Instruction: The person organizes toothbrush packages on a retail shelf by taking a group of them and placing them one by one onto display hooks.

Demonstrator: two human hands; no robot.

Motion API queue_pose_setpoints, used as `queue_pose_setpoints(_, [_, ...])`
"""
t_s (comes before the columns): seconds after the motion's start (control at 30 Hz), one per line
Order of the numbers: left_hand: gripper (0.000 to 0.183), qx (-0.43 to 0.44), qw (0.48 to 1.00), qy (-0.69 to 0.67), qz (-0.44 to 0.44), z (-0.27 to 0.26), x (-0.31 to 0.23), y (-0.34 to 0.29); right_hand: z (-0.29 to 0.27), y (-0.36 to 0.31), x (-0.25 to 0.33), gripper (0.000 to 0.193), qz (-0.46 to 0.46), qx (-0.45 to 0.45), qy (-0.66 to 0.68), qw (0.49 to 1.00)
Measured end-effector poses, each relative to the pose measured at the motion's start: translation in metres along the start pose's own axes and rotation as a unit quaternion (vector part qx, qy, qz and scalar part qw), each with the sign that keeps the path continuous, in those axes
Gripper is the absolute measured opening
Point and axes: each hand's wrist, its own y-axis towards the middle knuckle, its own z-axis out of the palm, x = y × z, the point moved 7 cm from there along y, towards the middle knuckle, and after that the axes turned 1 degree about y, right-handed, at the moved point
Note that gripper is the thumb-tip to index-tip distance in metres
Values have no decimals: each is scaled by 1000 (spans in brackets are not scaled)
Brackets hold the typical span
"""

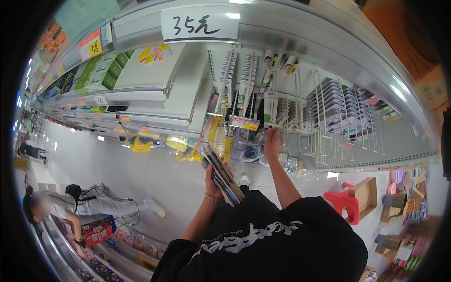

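A stack of thin flat packs (223,181) is held in the left hand (214,185), in front of the black shirt (277,239). The stack is tilted, and its packs are pressed close to each other. The fingers of the left hand are clamped on it from the sides. A bracelet (212,198) is worn on the left wrist.

The right hand (272,143) is lifted to the front of the rack, near the ends of the long metal hooks (324,141). Its fingers are bent and close to each other, but it cannot be told if anything is pinched by them. Just beside the right hand, a pink and yellow price tag (244,123) is seen. Many white packs (329,108) are hung in rows on the right side of the rack.

On the left, green boxes (96,75) are set on a white shelf (148,73). A big white card (199,23) is fixed on the top edge.

On the right, a red stool (345,204) is seen on the pale floor (155,174), with a brown box (364,199) just beside it. On the far left, a low shelf is reached into by another person (58,204), and a red box (97,230) is seen near that person's arm.
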Motion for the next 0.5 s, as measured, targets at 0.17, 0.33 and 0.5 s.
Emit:
queue_pose_setpoints(0.17, [51, -13, 999, -25, 23, -12, -5, -8, 37, 39, -8, 20, -30, -19, -10, 999])
queue_pose_setpoints(0.33, [51, 17, 999, -19, 32, -9, -12, -12, 67, 106, -76, 18, -15, -64, -8, 998])
queue_pose_setpoints(0.5, [52, -3, 998, -1, 55, -7, -25, -24, 85, 125, -84, 21, 40, -56, 127, 990])
